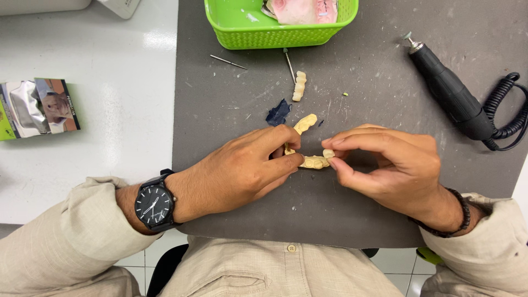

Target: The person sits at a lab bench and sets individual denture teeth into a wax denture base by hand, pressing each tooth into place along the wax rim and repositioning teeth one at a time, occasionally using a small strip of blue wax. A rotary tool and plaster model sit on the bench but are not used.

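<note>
My left hand (242, 170) and my right hand (385, 165) meet over a dark grey mat (352, 88). Together they pinch a cream-coloured dental arch model (311, 159), a curved row of teeth. The left fingers grip its left part, whose far end (305, 124) sticks out above my knuckles. The right thumb and forefinger pinch its right end. A black wristwatch (155, 202) is on my left wrist and a dark bead bracelet (461, 212) on my right.
A separate cream tooth segment (298, 86) and a blue scrap (278, 114) lie beyond my hands. Two thin metal burs (228, 61) rest near a green basket (275, 36). A black handpiece (448, 91) with coiled cord lies right. A small packet (38, 107) sits on the white table.
</note>
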`<state>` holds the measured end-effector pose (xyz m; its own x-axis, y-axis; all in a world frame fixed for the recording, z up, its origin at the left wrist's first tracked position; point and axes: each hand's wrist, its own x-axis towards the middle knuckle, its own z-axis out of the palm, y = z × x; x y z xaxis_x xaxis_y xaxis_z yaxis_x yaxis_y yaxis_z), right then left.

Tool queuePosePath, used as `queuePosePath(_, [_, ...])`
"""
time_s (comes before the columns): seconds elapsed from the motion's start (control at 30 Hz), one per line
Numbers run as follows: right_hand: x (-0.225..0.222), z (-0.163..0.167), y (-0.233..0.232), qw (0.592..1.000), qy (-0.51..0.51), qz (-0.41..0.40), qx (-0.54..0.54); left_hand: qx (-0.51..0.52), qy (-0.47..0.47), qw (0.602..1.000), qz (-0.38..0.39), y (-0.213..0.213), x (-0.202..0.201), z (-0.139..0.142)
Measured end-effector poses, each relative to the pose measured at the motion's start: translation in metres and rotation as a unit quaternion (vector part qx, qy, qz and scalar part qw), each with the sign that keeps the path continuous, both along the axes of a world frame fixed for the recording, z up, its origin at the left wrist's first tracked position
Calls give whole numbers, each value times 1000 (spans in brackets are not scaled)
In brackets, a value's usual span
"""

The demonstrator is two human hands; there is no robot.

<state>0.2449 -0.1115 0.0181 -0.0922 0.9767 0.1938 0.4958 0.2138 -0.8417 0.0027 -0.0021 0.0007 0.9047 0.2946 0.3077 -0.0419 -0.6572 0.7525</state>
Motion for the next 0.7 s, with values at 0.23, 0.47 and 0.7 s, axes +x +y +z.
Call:
queuePosePath(0.23, [19,-6,-9,978,173,-67,-97,7,5,1000,-7,0,0,-1])
queuePosePath(0.47, [27,-12,-6,976,141,-125,-108,13,2,1000,-6,0,0,-1])
queuePosePath(0.7, [16,9,-1,989,-85,-101,70,23,-2,1000,-8,1,0,-1])
